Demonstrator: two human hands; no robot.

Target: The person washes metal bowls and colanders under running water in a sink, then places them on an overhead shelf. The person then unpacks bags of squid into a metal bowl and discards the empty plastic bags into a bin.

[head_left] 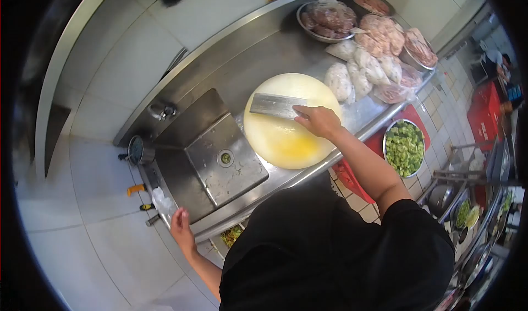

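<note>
On the far half of the round board [264, 146], a cleaver [272, 105], broad blade extending leftward across the pale surface. Right hand [319, 121] at the board's right portion: fingers closed around the handle end, firm hold (handle mostly hidden by the fingers). Whether the blade presses on the board or sits slightly above it: cannot tell. Brighter yellow patch [295, 146] on the board's near half.

Left hand [181, 229] well apart from the board, to its lower left, by the outer corner of the steel sink [236, 179]. Fingers loosely bent and partly spread, nothing visible in the grip; contact with the sink edge cannot be determined. A crumpled white plastic bag [161, 201] lies near that hand.

Sink basin directly left of the board; faucet [163, 111] farther left, along the wall. Right of the board and beyond: filled white bags [339, 81] nearest, then a metal bowl [316, 34] of dark red meat [328, 18]. Lower right of the board, well apart: green vegetable pieces [404, 148] in a round container.
</note>
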